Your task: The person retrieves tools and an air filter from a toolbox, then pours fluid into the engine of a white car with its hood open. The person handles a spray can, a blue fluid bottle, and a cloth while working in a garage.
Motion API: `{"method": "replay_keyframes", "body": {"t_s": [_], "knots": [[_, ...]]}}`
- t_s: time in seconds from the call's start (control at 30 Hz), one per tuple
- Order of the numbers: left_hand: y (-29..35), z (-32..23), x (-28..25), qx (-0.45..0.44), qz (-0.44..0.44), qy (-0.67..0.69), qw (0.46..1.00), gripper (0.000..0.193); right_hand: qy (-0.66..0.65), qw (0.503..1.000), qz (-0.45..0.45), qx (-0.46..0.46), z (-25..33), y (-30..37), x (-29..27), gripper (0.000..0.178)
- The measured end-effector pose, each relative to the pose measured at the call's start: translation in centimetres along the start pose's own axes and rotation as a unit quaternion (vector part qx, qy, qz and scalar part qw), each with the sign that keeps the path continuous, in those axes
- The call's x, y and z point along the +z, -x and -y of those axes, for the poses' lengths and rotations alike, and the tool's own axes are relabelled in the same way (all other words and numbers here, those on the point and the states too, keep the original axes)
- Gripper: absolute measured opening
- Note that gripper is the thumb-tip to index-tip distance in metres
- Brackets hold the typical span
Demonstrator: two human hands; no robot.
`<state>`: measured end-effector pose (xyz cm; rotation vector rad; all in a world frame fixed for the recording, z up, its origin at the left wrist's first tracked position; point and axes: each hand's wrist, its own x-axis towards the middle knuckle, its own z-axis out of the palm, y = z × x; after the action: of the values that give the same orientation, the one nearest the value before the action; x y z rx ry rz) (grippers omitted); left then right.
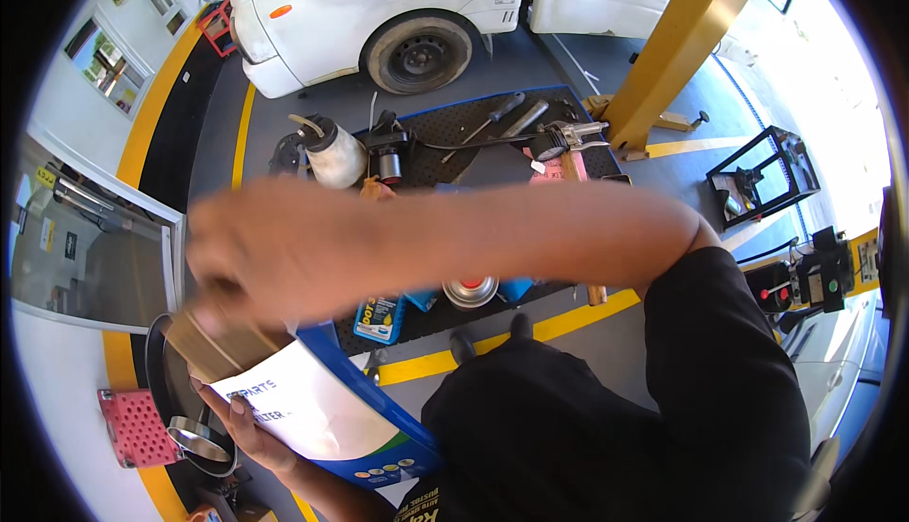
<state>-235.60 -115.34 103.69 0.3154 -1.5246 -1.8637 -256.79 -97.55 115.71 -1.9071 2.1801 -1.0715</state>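
A white and blue cardboard box (312, 399) is tilted at the lower left, against my front. My left hand (248, 432) grips it from its outer side, fingers curled over the white face. At the box's upper end a brown cardboard flap (213, 342) stands out. Over that flap is my right hand (251, 252), its arm reaching across the view from the right. Its fingers look curled with the tips at the flap, though motion blurs them and what is between them is hidden.
Behind my right arm, a dark mat-topped bench (445, 124) carries a white bottle with a hose (333, 154), a screwdriver (497, 119), a gauge gun (563, 140) and a blue bottle (379, 320). A yellow post (677, 44), white vehicle (312, 25) and red perforated stool (137, 427) stand around.
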Motion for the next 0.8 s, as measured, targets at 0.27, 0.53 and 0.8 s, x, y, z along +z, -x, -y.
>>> {"method": "replay_keyframes", "body": {"t_s": [0.27, 0.53, 0.8], "knots": [[2.9, 0.8, -2.5, -0.067, 0.042, -0.089, 0.993, 0.108, -0.165, 0.986, 0.029, -0.014, -6.8, 3.7, -0.3, 0.045], [5.4, 1.2, -4.9, -0.148, -0.134, -0.106, 0.974, 0.08, 0.161, 0.846, 0.224, 0.456, -15.3, 16.6, 2.7, 0.115], [0.4, 4.5, -2.0, -0.141, -0.082, 0.084, 0.983, 0.058, -0.284, 0.943, -0.172, 0.034, -6.4, 7.7, -3.8, 0.109]]}}
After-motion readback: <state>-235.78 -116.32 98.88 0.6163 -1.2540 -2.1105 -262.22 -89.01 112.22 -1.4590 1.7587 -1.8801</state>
